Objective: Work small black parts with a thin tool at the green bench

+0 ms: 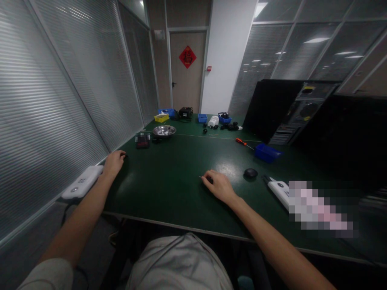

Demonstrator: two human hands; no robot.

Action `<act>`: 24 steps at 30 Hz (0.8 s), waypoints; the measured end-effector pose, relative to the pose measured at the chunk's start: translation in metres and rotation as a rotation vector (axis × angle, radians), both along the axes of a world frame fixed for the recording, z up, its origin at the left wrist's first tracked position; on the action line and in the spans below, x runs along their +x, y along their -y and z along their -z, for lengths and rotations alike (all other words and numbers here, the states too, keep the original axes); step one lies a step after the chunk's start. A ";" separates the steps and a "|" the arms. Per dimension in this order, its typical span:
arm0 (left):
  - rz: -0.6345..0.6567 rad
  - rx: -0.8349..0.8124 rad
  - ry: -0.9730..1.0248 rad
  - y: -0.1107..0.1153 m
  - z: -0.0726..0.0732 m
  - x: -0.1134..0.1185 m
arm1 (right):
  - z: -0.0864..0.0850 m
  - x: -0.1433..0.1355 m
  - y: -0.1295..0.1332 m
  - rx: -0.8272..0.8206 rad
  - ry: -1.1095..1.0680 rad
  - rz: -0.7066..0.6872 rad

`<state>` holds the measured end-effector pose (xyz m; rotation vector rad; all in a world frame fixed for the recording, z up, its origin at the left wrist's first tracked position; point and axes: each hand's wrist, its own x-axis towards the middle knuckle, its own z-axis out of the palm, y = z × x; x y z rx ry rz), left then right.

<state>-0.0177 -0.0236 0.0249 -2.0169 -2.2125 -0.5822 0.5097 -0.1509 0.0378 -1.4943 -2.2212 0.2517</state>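
My left hand point(113, 164) rests on the green table point(157, 177) near its left edge. Its fingers are curled over a small dark thing point(125, 155), mostly hidden. My right hand point(221, 186) lies at the middle of the table, fingers bent in a pinch. Something dark shows inside it and a thin light tip pokes out to the left; I cannot make out its kind. Just right of that hand sits a black computer mouse point(250, 173). A white boxy device point(83, 182) lies by my left forearm.
A white device point(279, 191), partly pixelated, lies at right. Farther back are an orange-handled screwdriver point(241, 141), a blue bin point(266, 153), a metal dish point(164, 131) and a yellow tray point(161, 118). A computer case point(294, 110) stands back right. Glass partition point(90, 68) borders the left.
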 end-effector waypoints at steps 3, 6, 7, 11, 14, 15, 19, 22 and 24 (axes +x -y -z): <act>0.006 0.006 -0.065 0.005 -0.005 0.006 | -0.001 0.000 0.000 -0.013 0.009 0.005; 0.000 -0.011 -0.143 0.010 -0.008 0.013 | -0.002 -0.001 0.000 -0.013 0.009 0.002; -0.006 -0.019 -0.171 0.011 -0.008 0.015 | -0.002 -0.001 0.001 -0.012 0.006 -0.001; -0.001 -0.024 -0.283 0.014 -0.002 0.019 | -0.003 -0.001 0.002 -0.011 -0.001 -0.006; -0.018 -0.017 -0.270 0.014 0.003 0.018 | -0.003 -0.001 0.002 -0.006 -0.004 -0.005; -0.024 -0.007 -0.245 0.013 0.003 0.017 | -0.003 -0.001 0.002 -0.005 -0.005 -0.006; -0.001 0.054 -0.101 0.010 0.000 0.012 | -0.003 -0.001 0.001 -0.011 -0.002 -0.007; -0.009 0.057 0.013 0.007 -0.003 0.007 | -0.003 -0.001 0.001 -0.016 -0.001 -0.004; -0.032 0.055 0.068 0.005 -0.003 0.002 | -0.003 -0.001 0.001 -0.012 -0.003 -0.005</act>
